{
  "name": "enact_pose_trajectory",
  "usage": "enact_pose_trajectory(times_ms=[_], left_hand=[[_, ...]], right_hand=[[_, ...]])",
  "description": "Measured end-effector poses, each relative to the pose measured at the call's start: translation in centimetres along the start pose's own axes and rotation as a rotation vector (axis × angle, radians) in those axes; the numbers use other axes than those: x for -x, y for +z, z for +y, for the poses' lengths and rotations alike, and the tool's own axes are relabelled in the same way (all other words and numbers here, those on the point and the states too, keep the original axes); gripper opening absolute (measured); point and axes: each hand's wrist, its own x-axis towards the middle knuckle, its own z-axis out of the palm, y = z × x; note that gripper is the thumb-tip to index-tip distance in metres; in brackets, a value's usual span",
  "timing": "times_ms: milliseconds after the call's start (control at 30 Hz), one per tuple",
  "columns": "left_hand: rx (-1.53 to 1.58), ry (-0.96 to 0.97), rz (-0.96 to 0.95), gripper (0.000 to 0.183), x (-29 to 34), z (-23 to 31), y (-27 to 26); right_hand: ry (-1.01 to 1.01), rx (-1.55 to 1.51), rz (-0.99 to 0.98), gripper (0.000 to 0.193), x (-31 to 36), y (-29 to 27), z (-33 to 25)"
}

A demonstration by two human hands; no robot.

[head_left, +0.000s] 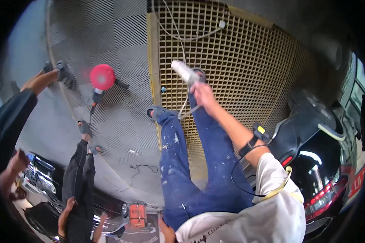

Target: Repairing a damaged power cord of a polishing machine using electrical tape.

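My right hand (203,96) is stretched out over the yellow floor grating (239,65) and is shut on a white cylindrical tool (183,71). A thin white hose (178,36) runs from the tool across the grating. A black band with a cable sits on that wrist (249,143). Only a small part of my left hand (166,231) shows at the lower edge beside my hip, and its grip is hidden. My legs in paint-spattered blue jeans (190,162) stand on the grating's left edge.
A red round polishing pad on a handle (102,77) lies on grey patterned floor tiles (109,36). Two other people in black stand at left (80,170) (8,121). A dark car (316,158) is at right, another car (40,178) lower left, and an orange box (137,214) below.
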Motion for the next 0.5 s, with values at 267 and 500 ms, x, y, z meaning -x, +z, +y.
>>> enact_pose_trajectory(times_ms=[267,500], left_hand=[[1.155,0.136,-0.518,0.067,-5.7,20.0,-14.1],[1.491,0.583,-0.412,0.065,0.8,26.4,-22.7]], right_hand=[[-0.418,0.632,-0.455,0.027,31.6,12.3,-12.7],[-0.445,0.876,-0.741,0.018,46.9,16.4,-19.4]])
